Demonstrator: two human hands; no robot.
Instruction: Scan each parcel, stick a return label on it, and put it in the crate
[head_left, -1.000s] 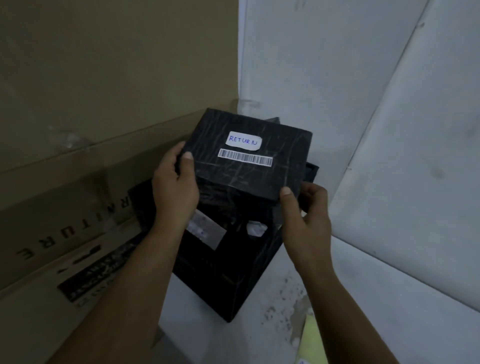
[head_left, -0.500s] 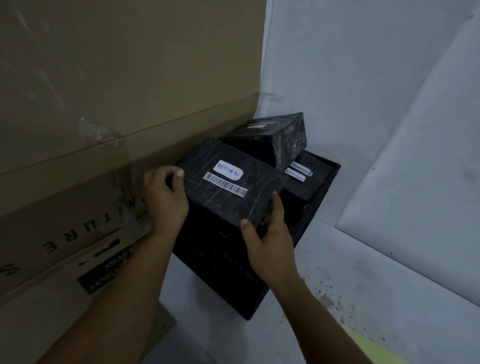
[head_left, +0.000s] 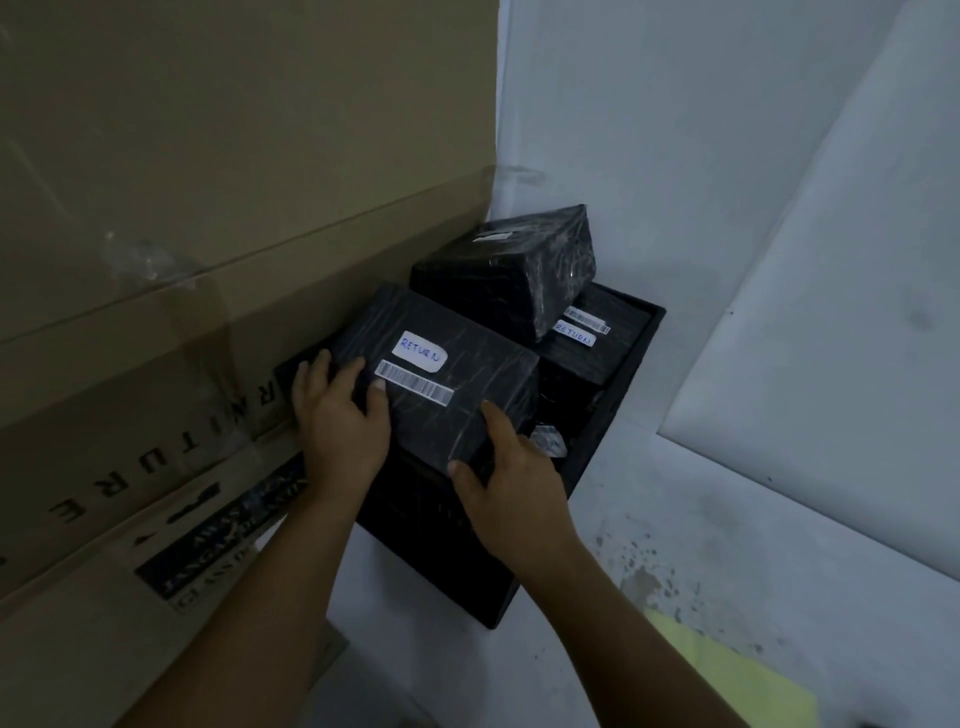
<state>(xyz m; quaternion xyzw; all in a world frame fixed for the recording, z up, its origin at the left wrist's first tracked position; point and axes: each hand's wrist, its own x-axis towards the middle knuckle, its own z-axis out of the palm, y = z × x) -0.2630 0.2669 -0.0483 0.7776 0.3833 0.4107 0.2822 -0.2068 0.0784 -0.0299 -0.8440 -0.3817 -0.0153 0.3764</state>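
We have lowered the parcel (head_left: 457, 384) further onto the black crate (head_left: 618, 415) beside the cardboard box (head_left: 208, 208), our left hand (head_left: 340, 421) curled round its near-left corner and our right hand (head_left: 511, 486) pinching its near-right corner, return label (head_left: 420, 352) facing up.

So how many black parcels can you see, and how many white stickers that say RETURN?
Black plastic-wrapped parcels: 3 (one held, one behind it on top, one to the right, lower in the black crate)
White handwritten RETURN stickers: 2 ()
Total: 5
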